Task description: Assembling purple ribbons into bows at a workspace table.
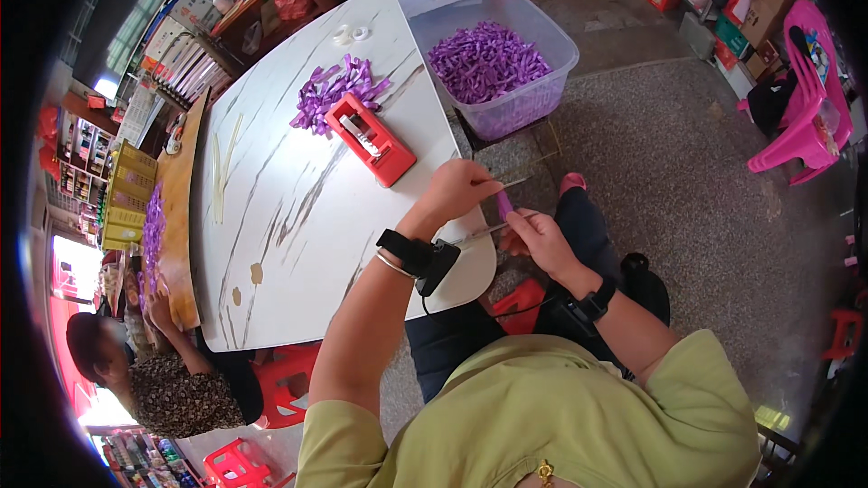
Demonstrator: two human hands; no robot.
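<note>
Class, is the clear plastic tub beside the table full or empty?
Partly full: the tub holds a broad heap of purple pieces, its far side bare above them.

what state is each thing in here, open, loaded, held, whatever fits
left hand: fingers pinched at the purple strip
right hand: pinched at the strip's nearer end
purple strip: held between both hands
red tape dispenser: loaded with a white roll, on the white table
purple heap: loose on the table
clear bin: uncovered, well filled
pink chair: upright
</note>
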